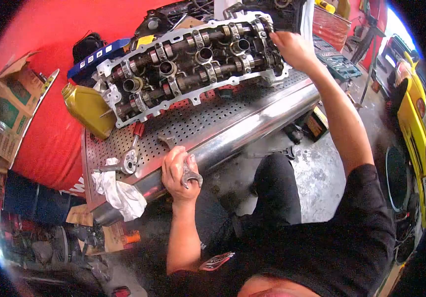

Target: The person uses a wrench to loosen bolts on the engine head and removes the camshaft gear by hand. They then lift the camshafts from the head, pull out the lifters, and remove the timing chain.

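Observation:
My left hand (pixel 174 173) is wrapped round an open-end wrench (pixel 191 178) at the front edge of the perforated metal workbench (pixel 193 123). One jaw of the wrench shows below my fingers, the other end above them. On the bench lies an engine cylinder head (pixel 193 57) with its two camshafts and bearing caps exposed. My right hand (pixel 294 48) is at the right end of the head, fingers curled down against the parts there. What those fingers grip, if anything, is hidden.
A ratchet (pixel 130 161) and a white rag (pixel 121 195) lie at the bench's left front. A gold oil bottle (pixel 88 110) leans beside the head. Behind is a blue box (pixel 96 59). To the right are an open socket set (pixel 339 64) and a yellow car (pixel 413 114).

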A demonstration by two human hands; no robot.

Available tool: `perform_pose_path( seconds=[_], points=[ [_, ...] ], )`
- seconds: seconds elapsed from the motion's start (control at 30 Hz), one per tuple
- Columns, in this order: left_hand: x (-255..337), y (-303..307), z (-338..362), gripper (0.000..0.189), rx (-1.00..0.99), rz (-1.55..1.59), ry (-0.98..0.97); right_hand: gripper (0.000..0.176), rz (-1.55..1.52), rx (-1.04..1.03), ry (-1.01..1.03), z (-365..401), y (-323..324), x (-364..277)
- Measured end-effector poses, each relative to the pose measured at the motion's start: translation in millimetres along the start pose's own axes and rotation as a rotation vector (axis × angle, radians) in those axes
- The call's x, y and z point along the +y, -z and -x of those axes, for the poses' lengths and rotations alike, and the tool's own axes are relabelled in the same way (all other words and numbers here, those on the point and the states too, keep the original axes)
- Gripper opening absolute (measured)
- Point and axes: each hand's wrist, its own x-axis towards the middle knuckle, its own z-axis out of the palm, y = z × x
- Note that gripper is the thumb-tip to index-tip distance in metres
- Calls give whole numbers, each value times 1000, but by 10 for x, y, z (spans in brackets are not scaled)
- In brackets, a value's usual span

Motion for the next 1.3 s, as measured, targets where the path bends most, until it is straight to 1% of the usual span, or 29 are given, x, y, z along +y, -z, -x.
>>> perform_pose_path(
  seconds=[0.03,0.1,0.13,0.17,0.23,0.33,0.37,0.4,0.43,0.47,0.57,0.6,0.63,0.7,0.73,0.77,0.83,0.87,0.9,0.93,1.0,1.03,1.07,1.13,1.17,1.2,1.27,1.3],
  points=[
    [-1,-1,-3,16,-9,-4,-6,47,-22,36,-14,51,-24,34],
    [-9,-18,-18,17,-9,-9,-17,47,-86,147,-49,-141,87,35],
    [-3,-9,-11,17,-18,-12,-20,49,-45,95,11,-346,89,88],
    [6,2,-6,17,-25,-9,-27,47,-45,113,74,-450,123,-38],
    [6,21,-17,17,-29,-14,-40,43,127,-56,108,-707,0,-16],
    [-3,17,9,18,-23,-3,-19,40,58,56,120,-530,-80,-32],
    [-8,26,17,19,-23,-3,-10,37,105,65,118,-356,-89,47],
    [-16,17,18,21,-9,5,-12,34,6,71,90,-119,-52,6],
    [-19,3,14,21,5,-4,-11,36,63,-59,83,39,-68,72],
    [-17,2,11,22,6,-8,-15,40,98,-116,50,121,-54,89],
    [-8,-10,-1,24,7,3,-25,49,-110,108,-98,-170,82,119],
    [-14,-5,2,25,5,4,-22,55,-191,130,-15,-325,68,110],
    [-20,12,15,25,1,2,-19,53,-112,11,52,-465,118,53],
    [-32,34,20,23,-16,15,-6,51,55,-53,136,-903,-320,541],
    [-29,48,13,23,-12,17,-3,51,69,-98,215,-757,-65,193],
    [-25,55,11,22,-7,20,4,45,138,-84,136,-635,10,39],
    [-8,57,4,18,22,53,49,45,16,-14,119,-441,-140,260],
    [-13,67,-5,18,25,66,64,47,-28,-12,102,-265,-148,264],
    [-7,79,-3,17,24,81,79,46,-32,-166,46,-84,6,119],
    [-9,90,1,18,22,75,83,48,-11,-156,38,14,-11,173],
    [-26,84,2,18,13,72,84,52,-141,5,-19,-136,-15,261],
    [-25,80,-5,18,22,69,81,54,-204,81,-51,-222,44,206],
    [-24,84,-8,18,21,69,78,60,-230,-73,-102,-372,149,142],
    [-21,86,-2,17,14,87,79,58,-84,-43,108,-633,-24,191],
    [-27,84,4,17,13,102,84,56,17,-90,216,-776,-146,350],
    [-35,85,21,16,15,116,91,53,37,-57,180,-694,-144,332],
    [-53,72,99,17,79,215,140,49,79,8,117,-512,-111,195],
    [-67,55,130,17,117,263,162,45,67,26,98,-411,-190,291]
  ],
)
